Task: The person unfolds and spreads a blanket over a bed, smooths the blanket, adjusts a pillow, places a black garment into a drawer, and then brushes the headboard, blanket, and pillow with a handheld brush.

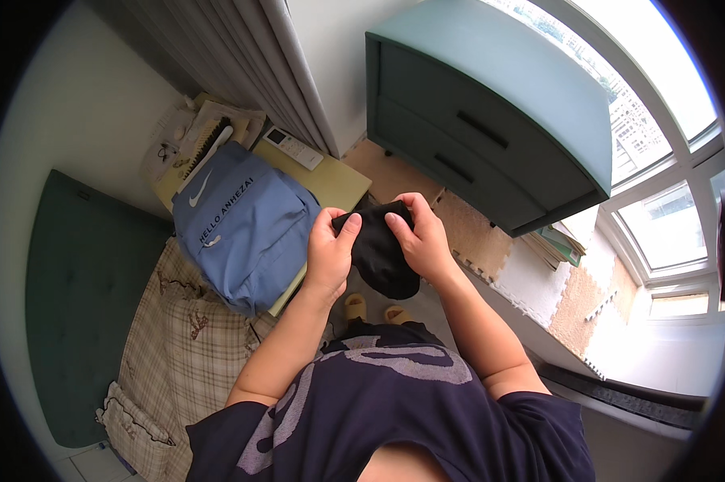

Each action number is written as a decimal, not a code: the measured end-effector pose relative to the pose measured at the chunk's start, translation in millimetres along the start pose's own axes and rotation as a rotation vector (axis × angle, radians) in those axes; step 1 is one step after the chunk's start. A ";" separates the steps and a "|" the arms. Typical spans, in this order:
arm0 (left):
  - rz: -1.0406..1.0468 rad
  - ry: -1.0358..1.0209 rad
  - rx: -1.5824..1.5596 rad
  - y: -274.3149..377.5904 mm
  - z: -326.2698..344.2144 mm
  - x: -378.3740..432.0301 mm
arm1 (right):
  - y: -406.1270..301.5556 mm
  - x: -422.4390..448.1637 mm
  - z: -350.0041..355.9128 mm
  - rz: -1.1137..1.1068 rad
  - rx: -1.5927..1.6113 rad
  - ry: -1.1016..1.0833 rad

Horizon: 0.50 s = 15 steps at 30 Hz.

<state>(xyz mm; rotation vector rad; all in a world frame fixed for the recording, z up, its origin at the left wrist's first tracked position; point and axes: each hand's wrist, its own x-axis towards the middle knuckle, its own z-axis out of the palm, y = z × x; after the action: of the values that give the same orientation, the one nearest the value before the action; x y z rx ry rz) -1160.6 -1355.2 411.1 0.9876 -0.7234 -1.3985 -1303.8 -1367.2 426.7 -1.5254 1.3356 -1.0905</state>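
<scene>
A small black cloth item [383, 256], perhaps a pouch or a sock, hangs between my two hands in front of my body. My left hand [332, 247] pinches its upper left corner, thumb on top. At the opposite upper corner, my right hand [421, 235] grips the fabric in the same way. The cloth's rounded lower end dangles free above the floor. Just left of my left hand, a blue Nike backpack [242, 223] bearing writing lies on a yellow-green bedside table [341, 184].
A white remote control [294, 147], a hairbrush [208, 144] and papers lie behind the backpack. A bed with a plaid cover [199, 325] stands left. Ahead is a dark green drawer cabinet [483, 114] on a foam-matted ledge [531, 292]. Folders [558, 247] sit beneath it.
</scene>
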 end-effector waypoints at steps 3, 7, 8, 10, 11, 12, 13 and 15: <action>0.021 0.074 0.103 -6.6 -14.1 16.1 | -1.5 -3.1 15.4 0.007 0.180 0.036; -0.060 0.066 0.056 4.3 -12.6 27.7 | -5.3 -8.2 5.7 -0.015 0.218 -0.298; -0.124 0.029 -0.051 5.7 -12.0 29.2 | -6.2 -10.7 7.1 0.005 0.180 -0.266; -0.198 -0.038 -0.134 8.9 -8.7 32.8 | -6.3 -11.5 8.6 0.028 0.155 -0.175; -0.233 -0.070 -0.175 11.1 -6.2 34.7 | -4.6 -10.2 8.8 0.035 0.170 -0.121; -0.253 -0.141 -0.179 13.7 -4.9 35.5 | -2.2 -9.1 8.2 0.043 0.186 -0.067; -0.272 -0.211 -0.183 17.1 -4.4 36.3 | 0.1 -7.0 5.3 0.049 0.131 -0.034; -0.210 -0.386 0.007 17.6 -5.0 39.8 | 6.4 -0.1 -4.6 0.061 0.021 0.027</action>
<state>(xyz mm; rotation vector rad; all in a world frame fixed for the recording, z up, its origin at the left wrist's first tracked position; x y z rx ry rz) -1145.0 -1395.4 419.0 0.8238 -0.9267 -1.7999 -1310.0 -1367.9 422.0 -1.4500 1.3755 -1.0870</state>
